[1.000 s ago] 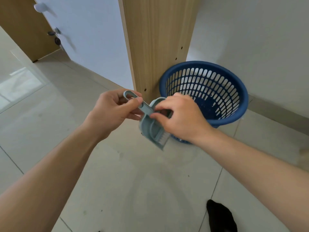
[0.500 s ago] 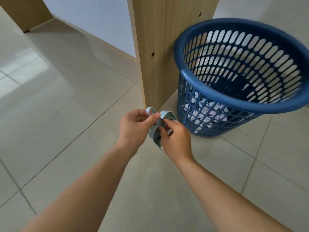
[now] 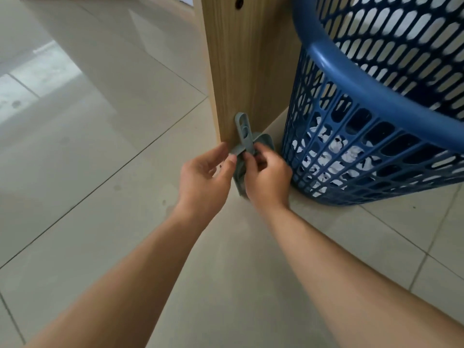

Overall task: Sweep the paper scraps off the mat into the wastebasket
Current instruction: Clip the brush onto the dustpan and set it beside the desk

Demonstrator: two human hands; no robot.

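A small grey-blue dustpan and brush set [image 3: 243,136] stands on edge on the floor against the foot of a wooden panel [image 3: 247,71], its handle pointing up. My right hand [image 3: 266,173] grips the set from the right. My left hand [image 3: 204,174] rests on its left edge with the thumb on it and the fingers loosely spread. The blue slotted wastebasket [image 3: 376,106] stands just right of the set, with crumpled white paper scraps [image 3: 336,156] showing through its wall. No mat is in view.
Pale floor tiles [image 3: 88,146] stretch to the left and toward me. The wooden panel rises directly behind the dustpan set. The wastebasket fills the upper right, close to my right hand.
Both hands have lowered the dustpan and brush set from beside the basket rim down to the floor at the panel's foot. The view has moved much closer and lower. My left hand's grip has loosened.
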